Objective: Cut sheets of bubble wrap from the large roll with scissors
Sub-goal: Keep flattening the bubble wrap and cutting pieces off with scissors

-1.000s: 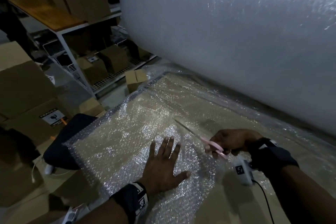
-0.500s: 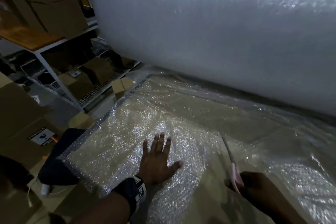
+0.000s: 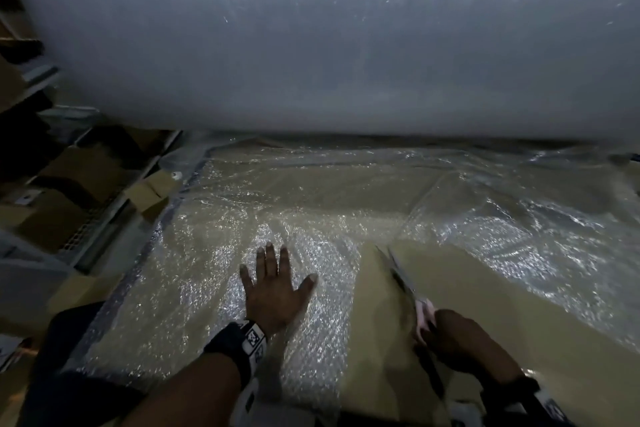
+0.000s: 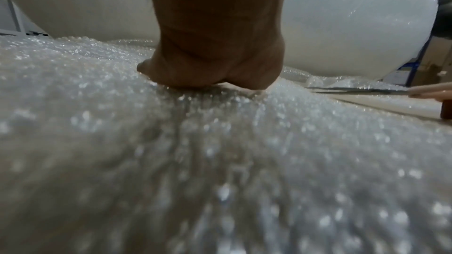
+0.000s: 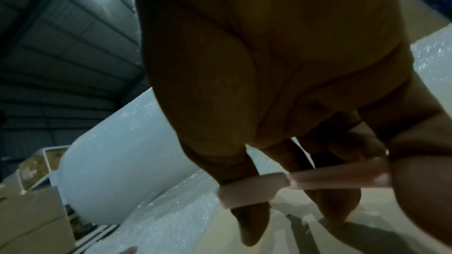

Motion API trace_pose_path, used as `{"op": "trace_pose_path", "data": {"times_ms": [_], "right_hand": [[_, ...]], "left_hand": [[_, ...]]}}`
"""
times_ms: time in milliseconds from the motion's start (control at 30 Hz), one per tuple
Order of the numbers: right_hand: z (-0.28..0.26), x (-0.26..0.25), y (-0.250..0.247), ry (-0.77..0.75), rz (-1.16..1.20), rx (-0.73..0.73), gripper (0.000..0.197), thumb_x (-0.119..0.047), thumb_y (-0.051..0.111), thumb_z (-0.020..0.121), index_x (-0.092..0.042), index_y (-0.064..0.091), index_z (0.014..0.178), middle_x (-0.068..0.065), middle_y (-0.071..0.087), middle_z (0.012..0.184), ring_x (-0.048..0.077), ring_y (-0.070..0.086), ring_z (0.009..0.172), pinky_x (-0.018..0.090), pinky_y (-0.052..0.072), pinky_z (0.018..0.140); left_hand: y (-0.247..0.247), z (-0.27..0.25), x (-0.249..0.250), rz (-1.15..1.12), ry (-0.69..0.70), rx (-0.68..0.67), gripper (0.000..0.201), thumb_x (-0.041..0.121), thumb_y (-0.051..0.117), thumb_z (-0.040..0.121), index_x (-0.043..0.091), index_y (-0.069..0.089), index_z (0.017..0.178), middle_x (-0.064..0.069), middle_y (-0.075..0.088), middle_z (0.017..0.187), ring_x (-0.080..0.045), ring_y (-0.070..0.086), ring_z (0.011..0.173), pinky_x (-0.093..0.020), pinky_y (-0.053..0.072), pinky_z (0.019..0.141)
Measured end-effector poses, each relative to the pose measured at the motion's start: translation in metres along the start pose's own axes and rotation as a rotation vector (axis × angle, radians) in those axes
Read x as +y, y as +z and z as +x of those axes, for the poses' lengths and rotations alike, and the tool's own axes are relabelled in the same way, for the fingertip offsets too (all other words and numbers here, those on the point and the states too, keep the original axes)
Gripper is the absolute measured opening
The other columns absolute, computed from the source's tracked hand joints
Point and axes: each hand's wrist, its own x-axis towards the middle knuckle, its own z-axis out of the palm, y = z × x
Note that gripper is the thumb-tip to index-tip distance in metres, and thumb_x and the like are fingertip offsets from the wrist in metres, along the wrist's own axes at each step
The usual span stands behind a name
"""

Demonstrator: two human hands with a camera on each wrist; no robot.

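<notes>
A huge bubble wrap roll [image 3: 329,38] fills the back of the head view; it also shows as the roll [image 4: 354,32] and the roll [image 5: 117,161] in the wrist views. Unrolled bubble wrap sheet [image 3: 214,246] lies flat over tan cardboard. My left hand [image 3: 277,284] presses flat on the sheet with fingers spread; its palm heel [image 4: 208,76] sinks into the bubbles. My right hand [image 3: 453,336] grips pink-handled scissors [image 3: 401,277], blades slightly parted, pointing away at the sheet's cut edge. The pink handles [image 5: 269,184] sit round my fingers.
A bare tan cardboard surface [image 3: 485,305] lies right of the cut. More bubble wrap [image 3: 554,225] spreads at the right. Cardboard boxes [image 3: 52,218] and a metal shelf rack [image 3: 104,218] stand at the left. A dark object [image 3: 65,333] lies by my left forearm.
My right hand has drawn the scissors back toward me and to the right of the cut strip. The left hand stays pressed on the sheet. The head view has turned toward the roll.
</notes>
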Motion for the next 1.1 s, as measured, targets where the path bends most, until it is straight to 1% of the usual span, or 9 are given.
{"op": "trace_pose_path", "data": {"times_ms": [67, 200, 300, 400, 633, 800, 933, 1000, 1100], "right_hand": [[0.000, -0.005, -0.001, 0.104, 0.062, 0.054, 0.052, -0.042, 0.047, 0.107, -0.008, 0.054, 0.146, 0.015, 0.063, 0.141, 0.029, 0.063, 0.125, 0.035, 0.047, 0.092], [-0.007, -0.019, 0.012, 0.134, -0.005, 0.258, 0.046, -0.042, 0.043, 0.105, -0.026, 0.048, 0.147, 0.008, 0.069, 0.133, 0.028, 0.068, 0.116, 0.037, 0.052, 0.097], [-0.014, -0.033, 0.020, 0.195, 0.045, 0.395, 0.038, -0.047, 0.049, 0.097, -0.017, 0.069, 0.108, 0.006, 0.076, 0.098, 0.028, 0.073, 0.096, 0.037, 0.054, 0.085], [-0.023, -0.044, 0.025, 0.260, 0.254, 0.485, 0.044, -0.049, 0.064, 0.090, -0.010, 0.060, 0.070, 0.012, 0.068, 0.074, 0.036, 0.073, 0.083, 0.035, 0.049, 0.066], [-0.028, -0.048, 0.043, 0.257, 0.235, 0.563, 0.048, -0.045, 0.060, 0.096, -0.011, 0.053, 0.063, 0.012, 0.061, 0.069, 0.037, 0.068, 0.076, 0.035, 0.046, 0.061], [-0.020, -0.040, 0.055, 0.203, 0.152, 0.580, 0.045, -0.041, 0.052, 0.103, -0.014, 0.051, 0.067, 0.008, 0.053, 0.069, 0.038, 0.068, 0.083, 0.039, 0.048, 0.066], [-0.008, -0.029, 0.059, 0.135, 0.093, 0.593, 0.045, -0.034, 0.053, 0.105, -0.020, 0.042, 0.064, 0.019, 0.065, 0.075, 0.040, 0.068, 0.083, 0.039, 0.039, 0.064], [-0.006, -0.029, 0.060, 0.121, 0.094, 0.613, 0.048, -0.034, 0.051, 0.105, -0.023, 0.035, 0.061, 0.020, 0.065, 0.076, 0.041, 0.067, 0.084, 0.040, 0.038, 0.065], [-0.002, -0.028, 0.065, 0.116, 0.059, 0.650, 0.049, -0.031, 0.052, 0.104, -0.026, 0.031, 0.060, 0.017, 0.064, 0.070, 0.040, 0.067, 0.082, 0.040, 0.039, 0.063]], "left_hand": [[-0.004, 0.001, -0.002, -0.034, 0.010, -0.045, 0.105, 0.091, 0.006, 0.090, 0.022, -0.010, 0.167, -0.011, -0.020, 0.174, -0.030, -0.021, 0.160, -0.068, -0.012, 0.123], [-0.014, -0.005, -0.006, -0.175, 0.022, -0.066, 0.100, 0.088, 0.024, 0.093, 0.030, -0.012, 0.167, -0.012, -0.017, 0.175, -0.032, -0.021, 0.160, -0.068, -0.014, 0.122], [-0.025, -0.009, -0.008, -0.243, 0.022, -0.016, 0.099, 0.086, 0.035, 0.093, 0.035, -0.005, 0.167, -0.009, -0.005, 0.177, -0.031, -0.013, 0.162, -0.066, -0.010, 0.122], [-0.036, -0.022, -0.018, -0.271, 0.043, -0.015, 0.091, 0.078, 0.048, 0.094, 0.035, 0.014, 0.167, -0.007, 0.009, 0.176, -0.029, 0.000, 0.163, -0.063, -0.001, 0.125], [-0.035, -0.067, -0.065, -0.278, 0.116, 0.012, 0.074, 0.073, 0.055, 0.090, 0.040, 0.044, 0.155, -0.001, 0.029, 0.171, -0.024, 0.019, 0.159, -0.055, 0.017, 0.126], [-0.023, -0.096, -0.085, -0.095, 0.291, -0.092, 0.103, 0.087, 0.062, 0.075, 0.042, 0.029, 0.161, 0.002, 0.010, 0.176, -0.020, 0.002, 0.163, -0.057, 0.007, 0.128], [-0.013, -0.114, -0.089, 0.086, 0.456, -0.230, 0.130, 0.087, 0.073, 0.064, 0.040, 0.006, 0.166, -0.005, -0.015, 0.176, -0.024, -0.017, 0.161, -0.065, -0.008, 0.124], [-0.007, -0.118, -0.090, 0.174, 0.510, -0.228, 0.137, 0.078, 0.078, 0.065, 0.037, -0.006, 0.165, -0.007, -0.025, 0.173, -0.027, -0.022, 0.160, -0.069, -0.010, 0.122], [-0.003, -0.124, -0.093, 0.248, 0.533, -0.165, 0.120, 0.041, 0.077, 0.082, 0.035, -0.010, 0.164, -0.009, -0.024, 0.173, -0.029, -0.019, 0.161, -0.070, -0.006, 0.123]]}}
